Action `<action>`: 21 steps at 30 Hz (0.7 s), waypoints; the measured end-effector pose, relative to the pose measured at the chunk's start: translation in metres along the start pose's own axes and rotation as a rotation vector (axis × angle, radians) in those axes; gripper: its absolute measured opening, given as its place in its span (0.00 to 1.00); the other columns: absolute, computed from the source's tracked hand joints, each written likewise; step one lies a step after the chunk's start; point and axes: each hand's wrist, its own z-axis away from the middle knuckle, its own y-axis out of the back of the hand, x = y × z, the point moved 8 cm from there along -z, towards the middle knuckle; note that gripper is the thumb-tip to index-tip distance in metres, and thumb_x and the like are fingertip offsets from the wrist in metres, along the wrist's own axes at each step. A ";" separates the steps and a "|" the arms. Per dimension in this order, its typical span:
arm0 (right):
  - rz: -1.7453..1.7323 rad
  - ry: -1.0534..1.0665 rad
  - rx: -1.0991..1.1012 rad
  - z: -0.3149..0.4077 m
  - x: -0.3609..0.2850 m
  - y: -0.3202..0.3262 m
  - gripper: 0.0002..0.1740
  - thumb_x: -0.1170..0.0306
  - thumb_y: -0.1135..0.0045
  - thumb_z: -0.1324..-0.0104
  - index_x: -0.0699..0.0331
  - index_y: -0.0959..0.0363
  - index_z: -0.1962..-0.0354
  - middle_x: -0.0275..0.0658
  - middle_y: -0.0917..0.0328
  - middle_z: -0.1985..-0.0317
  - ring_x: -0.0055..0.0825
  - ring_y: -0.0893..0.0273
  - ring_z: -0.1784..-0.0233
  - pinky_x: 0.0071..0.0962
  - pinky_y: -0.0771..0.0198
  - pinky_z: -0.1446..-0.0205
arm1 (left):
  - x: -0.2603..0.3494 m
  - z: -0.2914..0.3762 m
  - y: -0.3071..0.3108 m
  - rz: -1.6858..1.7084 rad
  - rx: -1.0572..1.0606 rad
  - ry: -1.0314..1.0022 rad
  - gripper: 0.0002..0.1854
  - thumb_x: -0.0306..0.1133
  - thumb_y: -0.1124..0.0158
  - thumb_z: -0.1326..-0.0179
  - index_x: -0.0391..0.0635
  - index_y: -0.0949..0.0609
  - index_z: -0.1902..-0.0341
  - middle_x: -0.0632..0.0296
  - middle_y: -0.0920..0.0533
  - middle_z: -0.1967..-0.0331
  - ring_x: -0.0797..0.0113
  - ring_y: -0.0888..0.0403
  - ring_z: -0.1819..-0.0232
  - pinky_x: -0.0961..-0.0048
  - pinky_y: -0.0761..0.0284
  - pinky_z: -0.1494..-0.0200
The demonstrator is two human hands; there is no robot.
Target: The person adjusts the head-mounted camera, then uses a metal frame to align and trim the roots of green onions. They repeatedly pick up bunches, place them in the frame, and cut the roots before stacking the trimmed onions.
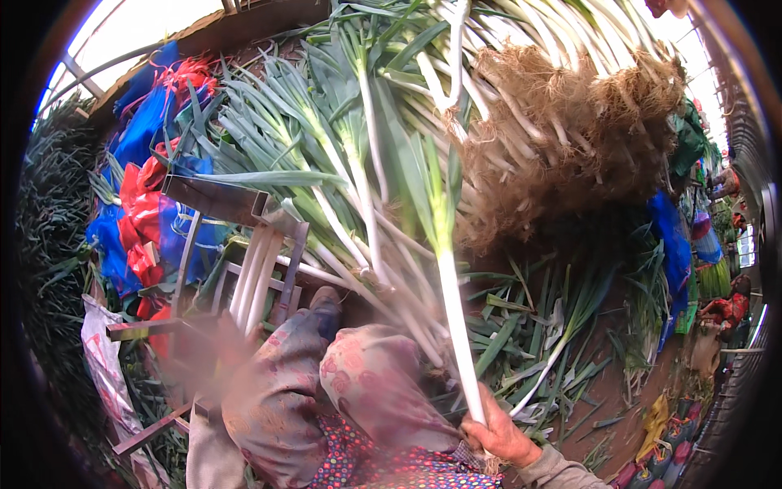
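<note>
My right hand (504, 431) grips a single leek (455, 312) low on its white shank, with the rootlets just below my fist. The leek stands tilted in front of my right knee, its pale green leaves spreading at the top. My left hand (235, 339) is a blur at the lower ends of several white leek shanks (256, 275), which stand in a metal frame (214, 198). Whether its fingers are closed around them is unclear. More leeks (366, 226) lie across the ground before my knees, roots toward me.
A large heap of leeks with brown roots (568, 128) rises at the upper right. Cut leaves (513, 342) litter the soil. Blue mesh bags (143, 125) and red plastic (137, 202) lie left, beside a white sack (113, 354). Bundled greens (715, 278) are farther right.
</note>
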 end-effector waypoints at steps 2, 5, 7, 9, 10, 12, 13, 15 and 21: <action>0.259 -0.022 0.092 0.025 0.068 0.022 0.44 0.75 0.49 0.37 0.59 0.63 0.28 0.46 0.27 0.59 0.29 0.26 0.68 0.30 0.28 0.62 | 0.002 -0.003 -0.001 0.025 -0.035 0.027 0.51 0.62 0.33 0.55 0.37 0.36 0.36 0.43 0.27 0.48 0.41 0.28 0.46 0.52 0.31 0.46; 0.652 -0.154 0.202 0.064 0.192 0.073 0.43 0.73 0.44 0.41 0.61 0.55 0.30 0.58 0.30 0.44 0.49 0.24 0.49 0.37 0.31 0.43 | 0.008 -0.005 -0.001 0.060 -0.040 0.027 0.51 0.63 0.33 0.55 0.37 0.36 0.36 0.43 0.28 0.45 0.41 0.28 0.44 0.53 0.31 0.45; 0.627 -0.399 0.124 0.089 0.269 0.095 0.46 0.71 0.40 0.45 0.63 0.53 0.31 0.56 0.29 0.45 0.50 0.29 0.42 0.37 0.34 0.40 | 0.024 -0.007 0.014 0.096 -0.199 0.091 0.51 0.65 0.35 0.55 0.38 0.36 0.36 0.43 0.29 0.43 0.41 0.29 0.43 0.52 0.31 0.44; 0.625 -0.473 0.087 0.115 0.319 0.102 0.42 0.69 0.37 0.48 0.65 0.46 0.36 0.56 0.26 0.49 0.52 0.27 0.45 0.39 0.33 0.41 | -0.001 -0.011 0.000 0.077 -0.194 0.101 0.53 0.66 0.35 0.55 0.38 0.36 0.35 0.43 0.30 0.41 0.41 0.28 0.43 0.52 0.31 0.44; 0.647 -0.590 0.064 0.133 0.345 0.105 0.42 0.68 0.37 0.49 0.65 0.45 0.38 0.56 0.26 0.49 0.53 0.27 0.45 0.39 0.32 0.42 | -0.005 -0.011 -0.005 0.077 -0.167 0.082 0.53 0.66 0.35 0.55 0.38 0.37 0.34 0.42 0.30 0.41 0.41 0.28 0.43 0.52 0.31 0.44; 0.756 -0.784 -0.026 0.166 0.375 0.109 0.38 0.64 0.36 0.51 0.66 0.35 0.42 0.55 0.23 0.53 0.51 0.24 0.48 0.40 0.30 0.43 | -0.003 -0.009 -0.002 0.079 -0.116 0.041 0.54 0.66 0.35 0.55 0.38 0.37 0.33 0.42 0.30 0.41 0.41 0.29 0.43 0.52 0.31 0.44; 0.808 -0.846 -0.165 0.170 0.386 0.108 0.35 0.62 0.37 0.51 0.66 0.32 0.45 0.55 0.22 0.53 0.50 0.24 0.49 0.40 0.30 0.44 | 0.000 -0.009 -0.001 0.094 -0.147 0.053 0.54 0.66 0.35 0.55 0.37 0.38 0.33 0.42 0.31 0.40 0.41 0.29 0.43 0.53 0.32 0.44; 0.909 -0.954 -0.454 0.170 0.402 0.107 0.30 0.59 0.38 0.50 0.65 0.25 0.51 0.54 0.21 0.55 0.48 0.23 0.50 0.40 0.29 0.44 | 0.005 -0.009 0.006 0.118 -0.204 0.083 0.55 0.66 0.35 0.55 0.37 0.39 0.32 0.41 0.31 0.40 0.41 0.30 0.42 0.53 0.32 0.43; 1.073 -0.123 0.205 -0.103 0.236 0.178 0.18 0.63 0.50 0.39 0.67 0.28 0.56 0.55 0.22 0.62 0.55 0.24 0.58 0.49 0.28 0.55 | 0.013 -0.008 0.012 0.123 -0.140 0.063 0.50 0.64 0.34 0.55 0.37 0.36 0.37 0.42 0.27 0.51 0.41 0.29 0.47 0.52 0.32 0.47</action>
